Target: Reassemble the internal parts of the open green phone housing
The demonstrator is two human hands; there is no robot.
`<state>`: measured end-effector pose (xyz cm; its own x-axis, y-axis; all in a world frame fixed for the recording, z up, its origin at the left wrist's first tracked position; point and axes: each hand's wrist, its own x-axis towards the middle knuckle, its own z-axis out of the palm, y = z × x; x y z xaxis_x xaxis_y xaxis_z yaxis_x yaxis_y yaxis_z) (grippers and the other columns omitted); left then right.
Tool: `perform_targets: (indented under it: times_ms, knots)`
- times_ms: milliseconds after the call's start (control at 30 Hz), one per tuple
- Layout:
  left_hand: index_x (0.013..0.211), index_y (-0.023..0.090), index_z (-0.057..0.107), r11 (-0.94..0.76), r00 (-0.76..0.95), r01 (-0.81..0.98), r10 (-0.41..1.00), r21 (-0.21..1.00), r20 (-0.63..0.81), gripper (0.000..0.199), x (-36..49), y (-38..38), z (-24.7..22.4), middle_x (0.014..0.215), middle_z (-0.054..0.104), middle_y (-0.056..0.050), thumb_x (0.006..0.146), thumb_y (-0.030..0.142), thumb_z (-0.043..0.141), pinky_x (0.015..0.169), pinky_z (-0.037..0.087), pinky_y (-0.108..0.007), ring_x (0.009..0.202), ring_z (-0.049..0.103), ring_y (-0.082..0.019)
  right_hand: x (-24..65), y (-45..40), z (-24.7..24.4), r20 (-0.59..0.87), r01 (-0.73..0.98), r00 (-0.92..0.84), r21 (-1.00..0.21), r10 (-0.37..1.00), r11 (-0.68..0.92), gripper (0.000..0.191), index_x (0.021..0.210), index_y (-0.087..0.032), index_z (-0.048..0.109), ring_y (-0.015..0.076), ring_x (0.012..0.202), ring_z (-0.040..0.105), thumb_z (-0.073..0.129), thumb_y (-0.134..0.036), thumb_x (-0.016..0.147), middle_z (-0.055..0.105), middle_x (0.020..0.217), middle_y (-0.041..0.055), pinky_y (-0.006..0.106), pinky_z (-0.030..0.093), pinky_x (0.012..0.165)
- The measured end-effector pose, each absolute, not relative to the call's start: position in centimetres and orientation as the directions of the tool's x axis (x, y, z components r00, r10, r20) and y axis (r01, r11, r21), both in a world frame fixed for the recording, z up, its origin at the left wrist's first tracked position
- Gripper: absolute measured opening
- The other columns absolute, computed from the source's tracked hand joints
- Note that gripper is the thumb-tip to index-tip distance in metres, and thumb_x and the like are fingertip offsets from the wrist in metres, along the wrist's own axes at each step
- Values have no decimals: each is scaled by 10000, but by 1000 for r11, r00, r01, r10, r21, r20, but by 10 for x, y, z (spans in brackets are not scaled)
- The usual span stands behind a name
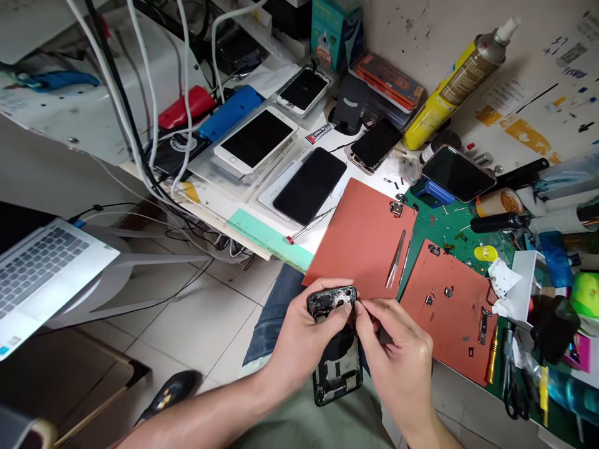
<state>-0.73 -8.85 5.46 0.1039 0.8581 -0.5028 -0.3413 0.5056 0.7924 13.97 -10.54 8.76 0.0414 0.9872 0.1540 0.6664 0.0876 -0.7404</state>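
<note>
An opened phone housing (337,365) is held upright over the lap, its inside facing up and its lower half bare of hands. My left hand (311,327) grips its upper left side, with the thumb pressed across the inner parts near the top. At the upper right edge of the housing is my right hand (397,343), thumb and index finger pinched together; whatever lies between them is too small to make out. Metal tweezers (396,259) rest on the red-brown mat (358,234) just beyond the hands.
A second mat (461,287) with small phone parts lies right of the hands. Behind are a black phone (309,186), a white-framed phone (256,139) and a yellow spray can (456,84). Scissors (515,380) and a gold screwdriver (492,357) lie at the right; a laptop (51,268) is far left.
</note>
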Motion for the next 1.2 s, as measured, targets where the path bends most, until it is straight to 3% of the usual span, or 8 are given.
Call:
perform_targets:
  times_ms: [467, 833, 1200]
  knots:
    - [1098, 241, 788, 422, 55, -79, 906, 903, -419, 215, -3, -88, 57, 1025, 827, -10, 899, 311, 751, 896, 617, -254, 945, 780, -170, 145, -106, 82, 125, 711, 23, -700, 992, 71, 123, 1033, -202, 792, 124, 759, 769, 671, -189, 1048, 799, 924, 21, 193, 591, 647]
    - [1096, 251, 781, 389, 64, -43, 920, 920, -386, 180, -1, -89, 54, 997, 815, 11, 933, 310, 730, 859, 611, -215, 918, 774, -145, 148, -105, 82, 108, 661, 34, -748, 994, 59, 152, 1018, -204, 798, 118, 752, 766, 659, -155, 1055, 796, 908, 15, 201, 591, 698]
    - [1119, 248, 778, 452, 81, -56, 891, 890, -447, 211, -3, -89, 55, 1051, 821, -10, 937, 341, 725, 896, 595, -232, 955, 770, -163, 147, -107, 81, 97, 656, 32, -753, 995, 52, 176, 1049, -208, 810, 114, 789, 772, 647, -142, 1060, 799, 931, 14, 201, 592, 742]
